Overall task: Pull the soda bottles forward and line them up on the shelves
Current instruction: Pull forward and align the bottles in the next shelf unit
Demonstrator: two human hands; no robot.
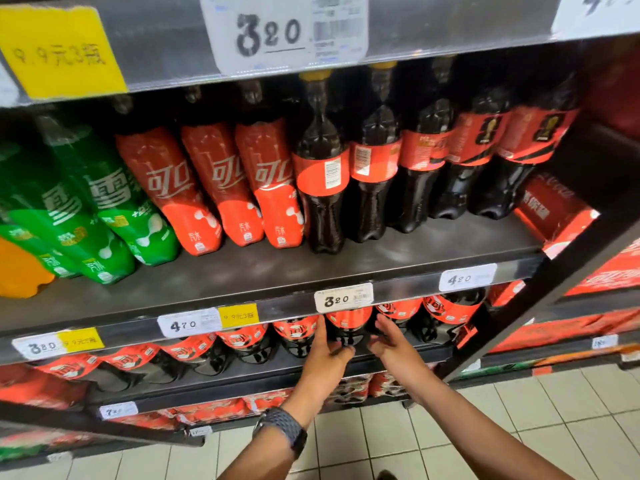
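Shelf edge (285,306) hides cola bottle (347,323) top; left hand (325,353) and right hand (393,344) flank it, fingers straight.

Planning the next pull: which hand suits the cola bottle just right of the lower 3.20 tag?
The right hand: its fingers reach beside that bottle; the left hand sits one bottle further left.

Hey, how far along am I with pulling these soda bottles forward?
Done, apparently: the lower-shelf colas left of your hands form an even front row. In hand: left hand and right hand flank one cola bottle there. Left: the middle-shelf bottles stand staggered, well behind the shelf edge.
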